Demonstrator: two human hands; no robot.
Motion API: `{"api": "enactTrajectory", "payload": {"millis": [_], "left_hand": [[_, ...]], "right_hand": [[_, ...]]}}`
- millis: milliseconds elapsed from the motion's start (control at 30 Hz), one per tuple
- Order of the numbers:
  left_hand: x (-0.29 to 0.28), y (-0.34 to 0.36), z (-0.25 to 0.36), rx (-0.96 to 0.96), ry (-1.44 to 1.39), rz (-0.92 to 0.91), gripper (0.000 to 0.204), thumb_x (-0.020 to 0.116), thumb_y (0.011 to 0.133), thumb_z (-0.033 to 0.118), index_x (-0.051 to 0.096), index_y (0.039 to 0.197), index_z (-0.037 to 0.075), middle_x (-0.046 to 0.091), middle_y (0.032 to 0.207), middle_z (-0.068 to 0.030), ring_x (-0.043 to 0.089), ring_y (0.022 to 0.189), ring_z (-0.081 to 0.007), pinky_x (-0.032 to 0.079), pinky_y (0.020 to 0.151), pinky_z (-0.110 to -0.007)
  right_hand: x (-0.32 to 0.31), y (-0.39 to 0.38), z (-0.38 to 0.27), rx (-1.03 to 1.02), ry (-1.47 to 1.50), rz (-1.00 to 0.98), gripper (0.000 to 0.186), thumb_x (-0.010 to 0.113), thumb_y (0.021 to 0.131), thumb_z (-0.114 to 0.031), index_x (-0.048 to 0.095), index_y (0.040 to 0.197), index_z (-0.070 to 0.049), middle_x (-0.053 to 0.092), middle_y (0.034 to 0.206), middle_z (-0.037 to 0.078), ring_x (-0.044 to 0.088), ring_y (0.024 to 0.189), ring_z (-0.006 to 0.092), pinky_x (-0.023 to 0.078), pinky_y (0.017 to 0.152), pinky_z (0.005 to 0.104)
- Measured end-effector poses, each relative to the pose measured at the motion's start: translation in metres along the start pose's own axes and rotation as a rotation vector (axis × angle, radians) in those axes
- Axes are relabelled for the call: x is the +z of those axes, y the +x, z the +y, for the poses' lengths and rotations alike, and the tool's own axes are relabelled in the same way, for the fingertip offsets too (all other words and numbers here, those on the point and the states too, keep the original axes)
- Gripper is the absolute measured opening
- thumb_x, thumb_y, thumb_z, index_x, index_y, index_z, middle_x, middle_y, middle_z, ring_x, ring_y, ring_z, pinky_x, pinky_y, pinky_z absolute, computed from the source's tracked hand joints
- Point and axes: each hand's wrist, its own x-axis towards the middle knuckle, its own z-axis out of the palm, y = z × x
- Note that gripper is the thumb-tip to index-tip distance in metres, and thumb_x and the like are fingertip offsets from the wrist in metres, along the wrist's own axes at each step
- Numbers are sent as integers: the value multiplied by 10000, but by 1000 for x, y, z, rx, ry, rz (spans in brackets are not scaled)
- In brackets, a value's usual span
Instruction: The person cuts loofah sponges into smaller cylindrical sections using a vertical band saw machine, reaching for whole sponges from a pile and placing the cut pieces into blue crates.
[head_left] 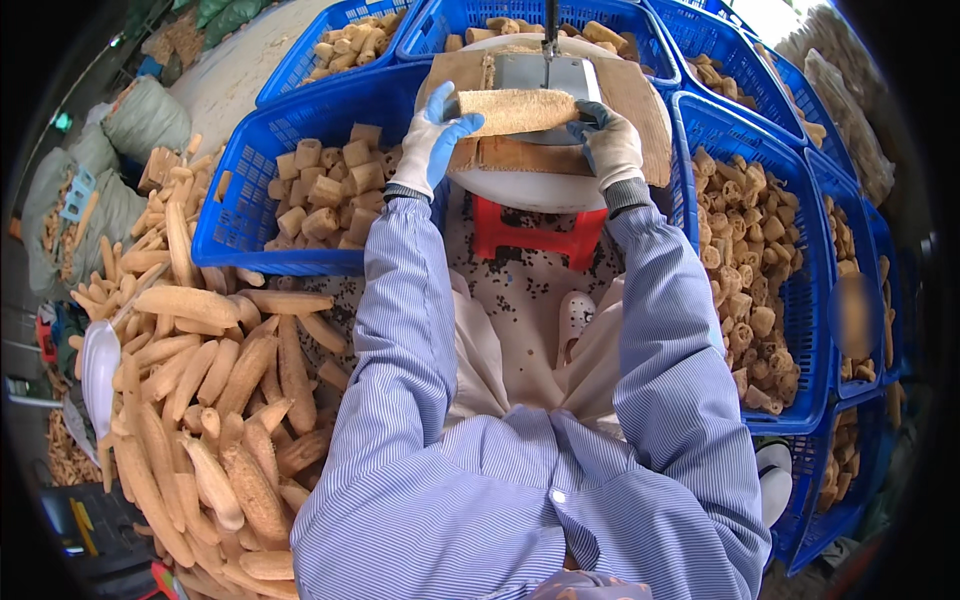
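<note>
A long tan dried loofah (pixel 518 111) lies crosswise between my hands, just on the near side of a thin upright saw blade (pixel 548 62). My left hand (pixel 431 142), in a white glove with blue fingers, is closed round the loofah's left end. At the other end, my right hand (pixel 608 143) grips it in a matching glove. Under the loofah is a grey metal plate (pixel 575 72) set in a work surface with a wooden board (pixel 522 156). Whether the blade touches the loofah I cannot make out.
At left, a blue crate (pixel 275 262) holds short cut loofah pieces; whole loofahs (pixel 255 470) heap below it. More pieces fill a crate (pixel 812 330) at right, with further crates behind. A red plastic stool (pixel 537 240) stands beneath the work surface. Dark seeds litter the floor.
</note>
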Motion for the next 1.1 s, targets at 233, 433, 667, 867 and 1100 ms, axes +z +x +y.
{"api": "enactTrajectory", "payload": {"millis": [233, 433, 667, 867, 1100], "left_hand": [[3, -5, 5, -22, 19, -33, 899, 832, 784, 166, 326, 1518, 51, 468, 1460, -203, 520, 1290, -257, 410, 1095, -329], [0, -8, 7, -58, 7, -29, 888, 819, 794, 131, 317, 1523, 57, 475, 1451, -207, 521, 1287, -260, 411, 1094, -322], [1, -7, 5, -6, -43, -24, 865, 792, 814, 88, 303, 1527, 52, 483, 1442, -209, 518, 1285, -254, 417, 1084, -322], [1, -1, 1, 32, -46, 6, 826, 780, 828, 77, 344, 1527, 125, 489, 1432, -194, 523, 1267, -232, 424, 1067, -314], [9, 9, -1, 135, -19, 1, 670, 775, 846, 104, 480, 1448, 93, 546, 1380, -65, 526, 1235, -160, 425, 1049, -280]], "right_hand": [[-24, -16, -38, 21, -8, -117, 544, 809, 797, -66, 620, 1306, -104, 701, 1153, 102, 652, 1007, 147, 526, 878, 272], [-13, -8, -27, -4, -189, -91, 551, 822, 797, -125, 623, 1310, -110, 702, 1157, 102, 649, 1020, 144, 516, 904, 277], [-6, 1, -6, -96, -121, -62, 488, 823, 793, -140, 659, 1241, -36, 732, 1068, 104, 668, 939, 148, 513, 860, 275], [2, -1, -12, -114, -70, -44, 468, 794, 817, -89, 646, 1254, -16, 732, 1062, 115, 665, 910, 135, 520, 853, 271], [4, 10, -1, -124, -8, -63, 478, 767, 837, -85, 609, 1284, -32, 728, 1064, 155, 698, 949, 201, 538, 838, 301]]}}
